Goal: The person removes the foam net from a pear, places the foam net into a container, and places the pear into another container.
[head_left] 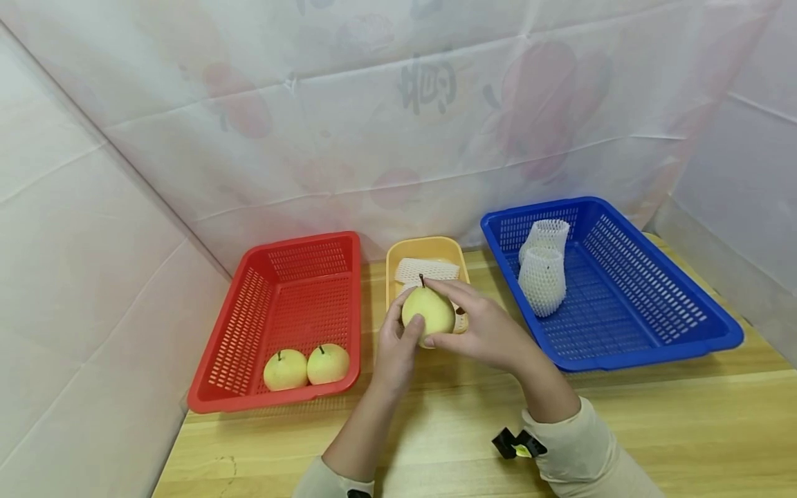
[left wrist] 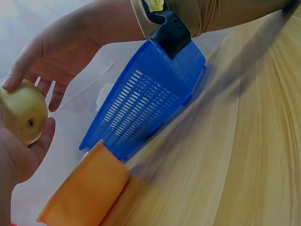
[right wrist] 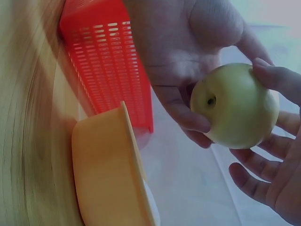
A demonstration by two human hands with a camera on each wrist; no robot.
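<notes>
A yellow-green pear (head_left: 428,311) with a dark stem pointing up is held between both hands above the small yellow basket. My left hand (head_left: 396,349) grips its left side, thumb across the front. From the other side my right hand (head_left: 488,332) holds it between thumb and fingers; in the right wrist view some right fingers (right wrist: 254,181) stand away from the skin. The left wrist view shows the pear (left wrist: 23,113) from below, its blossom end facing out. White foam net sleeves (head_left: 426,269) lie in the yellow basket (head_left: 394,259), partly hidden by the hands.
On the left stands a red basket (head_left: 355,304) with two bare pears (head_left: 286,370) near its front edge. To the right, a blue basket (head_left: 629,297) contains foam-netted pears (head_left: 543,282) along its left side. A printed cloth (head_left: 373,138) hangs behind the wooden table (head_left: 461,429).
</notes>
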